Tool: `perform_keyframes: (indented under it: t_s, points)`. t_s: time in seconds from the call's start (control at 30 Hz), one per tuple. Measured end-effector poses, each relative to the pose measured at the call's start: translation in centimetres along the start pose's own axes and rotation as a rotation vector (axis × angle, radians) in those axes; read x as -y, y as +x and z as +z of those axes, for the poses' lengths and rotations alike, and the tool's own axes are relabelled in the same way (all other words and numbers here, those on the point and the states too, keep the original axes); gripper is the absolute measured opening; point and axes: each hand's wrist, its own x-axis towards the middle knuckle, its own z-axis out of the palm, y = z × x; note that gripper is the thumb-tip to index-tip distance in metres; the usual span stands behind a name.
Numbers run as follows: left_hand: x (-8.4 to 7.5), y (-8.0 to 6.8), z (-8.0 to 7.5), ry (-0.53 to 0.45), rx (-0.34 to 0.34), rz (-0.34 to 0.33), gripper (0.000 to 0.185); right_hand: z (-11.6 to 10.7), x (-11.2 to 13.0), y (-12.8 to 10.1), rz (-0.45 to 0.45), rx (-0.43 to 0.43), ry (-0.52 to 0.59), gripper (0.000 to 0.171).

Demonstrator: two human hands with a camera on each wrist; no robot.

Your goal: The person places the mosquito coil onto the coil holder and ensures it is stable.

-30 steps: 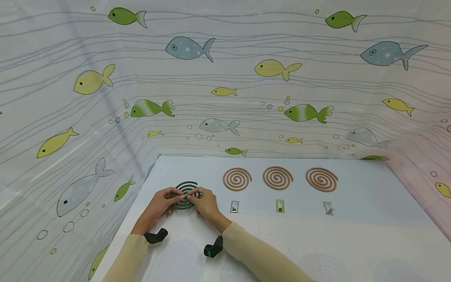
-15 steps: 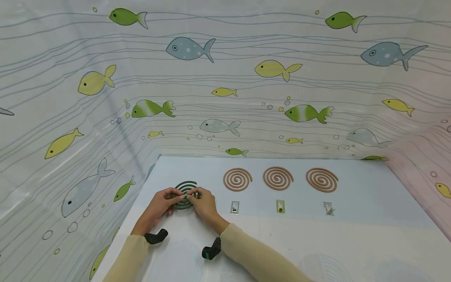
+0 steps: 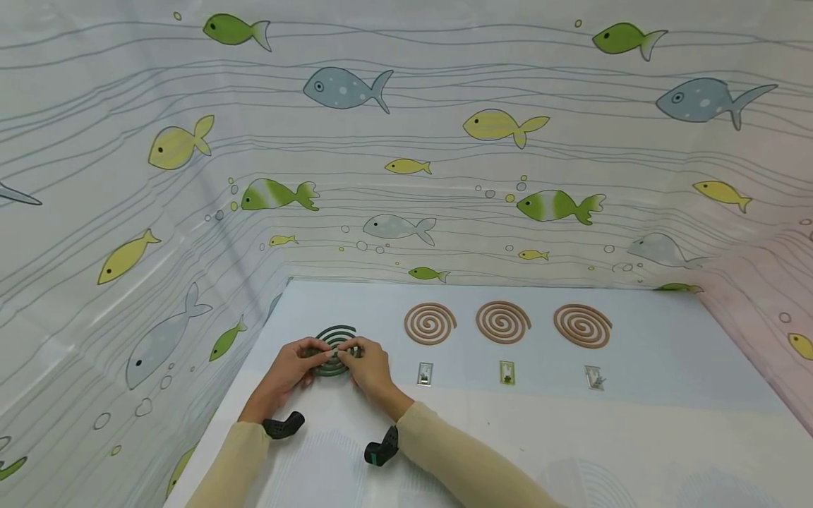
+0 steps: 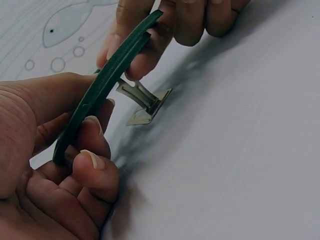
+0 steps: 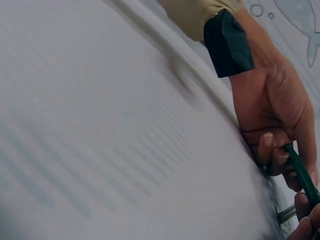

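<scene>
Both hands, left hand point(image 3: 288, 367) and right hand point(image 3: 370, 367), pinch a green mosquito coil point(image 3: 334, 346) above its metal stand point(image 4: 145, 102); uneven pressure could likely snap the brittle spiral.

One green coil point(image 3: 335, 346); three brown coils point(image 3: 430, 323) point(image 3: 503, 322) point(image 3: 582, 325); four metal stands point(image 3: 424, 374) point(image 3: 507, 372) point(image 3: 593, 377) point(image 4: 145, 102)

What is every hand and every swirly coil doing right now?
left hand: holds green coil's left edge
right hand: pinches green coil's middle
green coil: lifted, tilted over metal stand
three brown coils: flat on table, untouched
three small stands: on table, bare
</scene>
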Motion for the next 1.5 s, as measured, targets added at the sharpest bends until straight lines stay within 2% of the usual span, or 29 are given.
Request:
perform_keyframes:
  t_s: [0.3, 0.53, 1.07, 1.5]
  points:
    - [0.0, -0.13, 0.01, 0.015, -0.002, 0.013, 0.037, 0.05, -0.01, -0.04, -0.01, 0.009, -0.004, 0.009]
    - [0.39, 0.11, -0.16, -0.002, -0.018, -0.007, 0.035, 0.11, -0.01, 0.08, -0.002, 0.021, 0.0, 0.009]
    - [0.49, -0.3, -0.12, -0.016, 0.007, -0.007, 0.039, -0.02, 0.04, -0.23, -0.007, 0.035, -0.007, 0.009]
    - [0.51, -0.07, 0.4, -0.003, -0.022, 0.014, 0.039, -0.07, -0.25, -0.08, 0.012, 0.024, 0.012, 0.009]
